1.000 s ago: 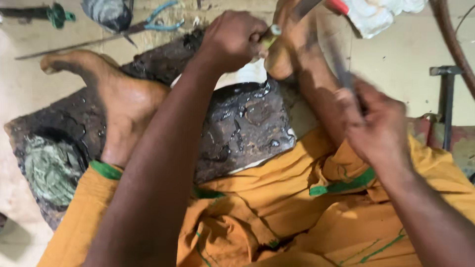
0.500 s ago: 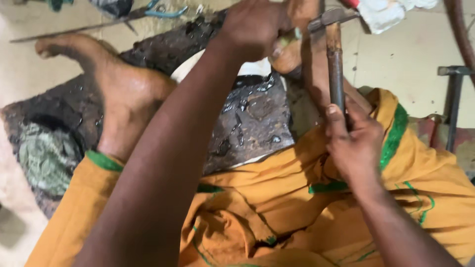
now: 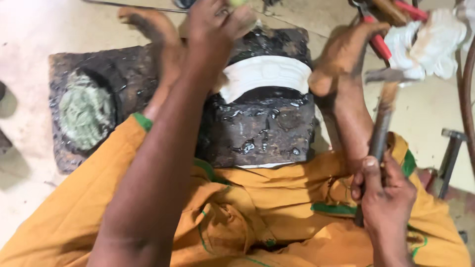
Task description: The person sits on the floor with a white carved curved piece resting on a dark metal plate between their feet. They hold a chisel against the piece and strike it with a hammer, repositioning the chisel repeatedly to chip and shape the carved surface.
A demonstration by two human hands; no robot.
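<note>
My left hand [image 3: 213, 27] reaches forward over a black pitch block [image 3: 262, 131] and is closed on a small yellowish tool [image 3: 237, 3], mostly cut off by the top edge. A white curved relief piece [image 3: 264, 74] lies set in the top of the block, just below that hand. My right hand [image 3: 383, 193] grips the wooden handle of a hammer [image 3: 381, 123] low on the right. The hammer's metal head points up beside my right foot [image 3: 341, 54], apart from the block. My left foot [image 3: 153, 29] rests at the block's left.
A dark slab [image 3: 64, 64] with a round green-grey lump [image 3: 86, 111] lies at the left. Red-handled pliers [image 3: 378, 42] and white moulded pieces [image 3: 430, 39] sit at the top right. A second hammer [image 3: 450, 153] stands at the right edge. Orange cloth [image 3: 247, 212] covers my lap.
The hammer has swung back down and to the right, away from my left hand and its tool. My right hand is lower. The view has shifted, showing more of the block.
</note>
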